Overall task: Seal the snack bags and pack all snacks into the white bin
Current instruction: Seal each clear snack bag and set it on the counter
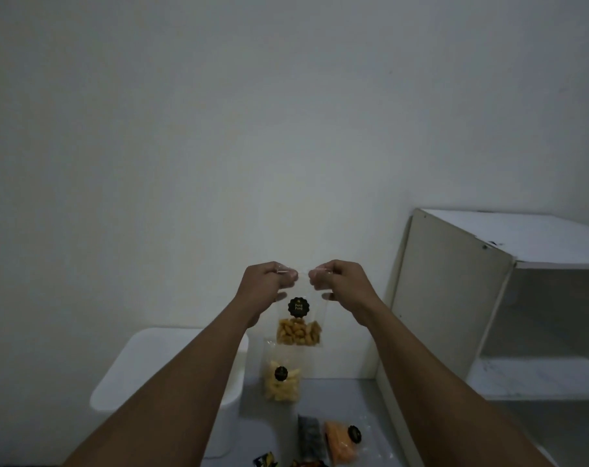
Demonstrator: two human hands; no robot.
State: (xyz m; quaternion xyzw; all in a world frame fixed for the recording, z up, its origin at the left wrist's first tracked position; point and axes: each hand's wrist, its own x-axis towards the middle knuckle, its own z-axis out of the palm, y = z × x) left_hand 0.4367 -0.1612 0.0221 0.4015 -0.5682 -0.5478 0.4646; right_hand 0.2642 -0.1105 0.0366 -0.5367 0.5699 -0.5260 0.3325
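Here, a clear snack bag of golden-brown pieces hangs upright in mid-air before a pale wall, its long axis vertical and its open mouth at the top, pinched at either corner by a person's two hands. The left hand and right hand each close thumb and fingers on the top edge, level with one another and equally near, so the strip to be sealed runs sideways between the fingertips. Below stands a second bag of yellow snacks, with more packets lying on the table. The white bin sits at lower left, beneath the left forearm; a white shelf stands to the right.
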